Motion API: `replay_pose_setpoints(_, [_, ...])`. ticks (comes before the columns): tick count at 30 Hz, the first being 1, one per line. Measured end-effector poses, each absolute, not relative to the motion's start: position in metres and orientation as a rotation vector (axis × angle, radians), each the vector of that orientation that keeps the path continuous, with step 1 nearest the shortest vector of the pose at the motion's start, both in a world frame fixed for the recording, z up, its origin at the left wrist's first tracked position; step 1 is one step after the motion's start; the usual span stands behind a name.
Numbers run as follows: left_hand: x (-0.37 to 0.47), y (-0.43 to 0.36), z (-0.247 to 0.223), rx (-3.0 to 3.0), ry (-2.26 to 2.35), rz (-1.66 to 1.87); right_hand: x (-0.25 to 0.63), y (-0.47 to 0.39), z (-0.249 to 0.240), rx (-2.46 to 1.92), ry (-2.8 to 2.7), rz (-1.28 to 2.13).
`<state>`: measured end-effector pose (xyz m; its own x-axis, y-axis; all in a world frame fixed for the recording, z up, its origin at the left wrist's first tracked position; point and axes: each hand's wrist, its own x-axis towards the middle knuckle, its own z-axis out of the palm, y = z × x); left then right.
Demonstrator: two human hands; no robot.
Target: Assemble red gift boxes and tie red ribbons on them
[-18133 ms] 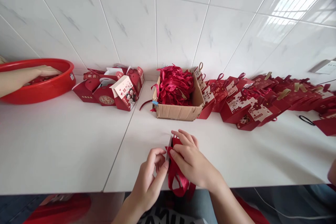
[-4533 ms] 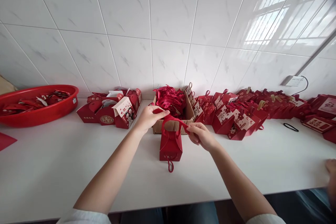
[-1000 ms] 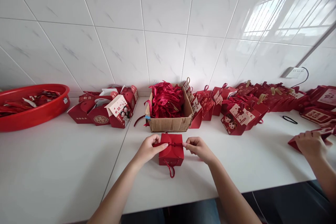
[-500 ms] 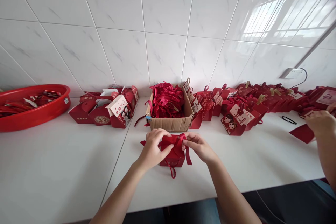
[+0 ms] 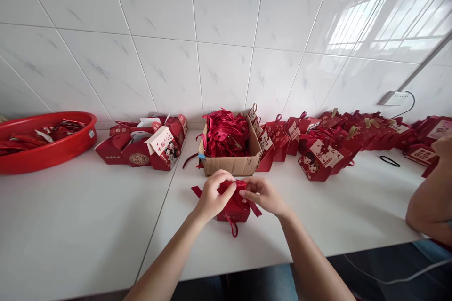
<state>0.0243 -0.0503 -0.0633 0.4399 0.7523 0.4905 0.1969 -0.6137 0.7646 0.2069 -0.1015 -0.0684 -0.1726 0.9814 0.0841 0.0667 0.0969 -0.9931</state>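
A small red gift box (image 5: pixel 233 211) stands on the white table in front of me, with a twisted red cord loop hanging down its near side. A red ribbon (image 5: pixel 254 209) lies across its top, its ends sticking out left and right. My left hand (image 5: pixel 216 194) pinches the ribbon at the top of the box between thumb and fingers. Close beside it, my right hand (image 5: pixel 262 194) pinches the ribbon from the right. The fingers partly hide the ribbon's middle.
Behind the box stands a cardboard box (image 5: pixel 231 166) full of red ribbons. Gift boxes (image 5: pixel 141 150) and a red basin (image 5: pixel 49 153) are at left. More gift boxes (image 5: pixel 319 162) line the right, near a black loop (image 5: pixel 390 161) and another person's arm (image 5: pixel 432 197).
My hands have come closer together over the box, and the ribbon loop by my right fingers has flattened. The other person's forearm at the right has shifted, and the red piece beneath it is largely hidden.
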Motion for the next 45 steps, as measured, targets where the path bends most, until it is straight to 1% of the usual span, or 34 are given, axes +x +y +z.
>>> replay_pose_setpoints(5, [0.008, -0.047, -0.07, 1.957, 0.968, 1.109, 0.2, -0.095, -0.071, -1.14, -1.44, 1.043])
replay_pose_setpoints(9, [-0.002, -0.045, -0.085, 1.832, 1.116, 1.004, 0.199, -0.094, -0.076, -1.091, -1.509, 1.077])
replay_pose_setpoints(12, [-0.003, -0.043, -0.091, 1.731, 1.112, 0.856, 0.197, -0.094, -0.078, -1.099, -1.54, 1.101])
replay_pose_setpoints(17, [-0.004, -0.042, -0.086, 1.568, 1.012, 0.609, 0.192, -0.095, -0.075, -1.191, -1.573, 1.013])
replay_pose_setpoints(21, [-0.006, -0.041, -0.081, 1.474, 0.974, 0.53, 0.187, -0.099, -0.072, -1.286, -1.584, 0.934])
replay_pose_setpoints(24, [-0.01, -0.04, -0.077, 1.458, 0.979, 0.541, 0.182, -0.101, -0.071, -1.353, -1.572, 0.88])
replay_pose_setpoints(29, [-0.017, -0.034, -0.069, 1.525, 0.977, 0.633, 0.18, -0.102, -0.069, -1.385, -1.559, 0.862])
replay_pose_setpoints(33, [-0.024, -0.031, -0.061, 1.659, 0.96, 0.634, 0.18, -0.102, -0.071, -1.403, -1.536, 0.842])
replay_pose_setpoints(38, [-0.029, -0.035, -0.039, 1.92, 0.873, 0.672, 0.172, -0.099, -0.076, -1.459, -1.479, 0.78])
replay_pose_setpoints(41, [-0.022, -0.038, -0.022, 2.091, 0.734, 0.615, 0.169, -0.098, -0.076, -1.486, -1.501, 0.739])
replay_pose_setpoints(45, [-0.003, -0.031, -0.004, 2.257, 0.601, 0.515, 0.173, -0.102, -0.07, -1.421, -1.661, 0.727])
